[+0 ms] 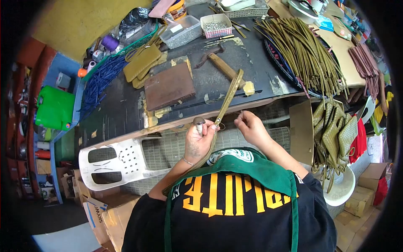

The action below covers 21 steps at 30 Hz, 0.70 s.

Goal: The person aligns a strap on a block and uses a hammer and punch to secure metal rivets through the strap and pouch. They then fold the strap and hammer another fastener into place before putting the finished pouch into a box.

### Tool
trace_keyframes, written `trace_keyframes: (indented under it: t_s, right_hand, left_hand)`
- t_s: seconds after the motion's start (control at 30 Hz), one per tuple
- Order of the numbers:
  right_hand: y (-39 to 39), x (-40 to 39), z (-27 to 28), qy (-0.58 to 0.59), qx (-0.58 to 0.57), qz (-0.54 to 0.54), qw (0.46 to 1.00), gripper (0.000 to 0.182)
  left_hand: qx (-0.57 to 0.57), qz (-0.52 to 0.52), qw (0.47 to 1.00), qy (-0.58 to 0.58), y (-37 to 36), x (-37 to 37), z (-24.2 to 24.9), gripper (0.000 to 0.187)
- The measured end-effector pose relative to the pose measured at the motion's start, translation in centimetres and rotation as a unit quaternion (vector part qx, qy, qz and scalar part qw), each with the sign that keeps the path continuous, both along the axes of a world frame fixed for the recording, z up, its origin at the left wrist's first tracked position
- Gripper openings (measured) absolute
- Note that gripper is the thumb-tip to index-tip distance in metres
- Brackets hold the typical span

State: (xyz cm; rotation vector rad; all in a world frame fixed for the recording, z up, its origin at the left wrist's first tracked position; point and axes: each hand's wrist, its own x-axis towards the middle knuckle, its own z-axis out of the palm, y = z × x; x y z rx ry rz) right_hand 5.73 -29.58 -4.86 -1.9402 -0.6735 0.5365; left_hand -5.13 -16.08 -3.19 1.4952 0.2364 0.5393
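Observation:
My left hand is closed around a narrow olive strap at the front of the bench. The strap runs up onto the tabletop, and its other part trails down along my forearm. A tool with a rounded dark knob handle also sticks up from this hand; its working end is hidden. To the right, my right hand is raised with thumb and fingers pinched together. A thin line seems to pass near its fingertips, but what they hold is too small to tell.
On the bench lie a brown block, a hammer, olive pouches and blue strips. Tubs of small metal parts stand behind. Olive strips fill a round tray. Woven olive pieces hang right; a white chair stands left.

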Motion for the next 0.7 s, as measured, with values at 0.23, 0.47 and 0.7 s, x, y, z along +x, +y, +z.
trace_keyframes:
  t_s: [0.23,0.47,0.7]
  right_hand:
    - [0.5,-1.2,1.4,0.344,0.192,0.068,0.916,0.026]
    - [0.5,-1.2,1.5,0.353,0.227,0.077,0.904,0.024]
    - [-0.1,-0.9,0.8,0.411,0.226,0.07,0.88,0.025]
  left_hand:
    - [-0.004,-0.004,0.999,0.052,-0.2,-0.1,-0.1,0.024]
    - [0.009,-0.018,0.997,0.075,-0.8,0.0,-0.5,0.021]
    - [0.023,-0.024,0.997,0.068,-1.0,0.2,-0.4,0.021]
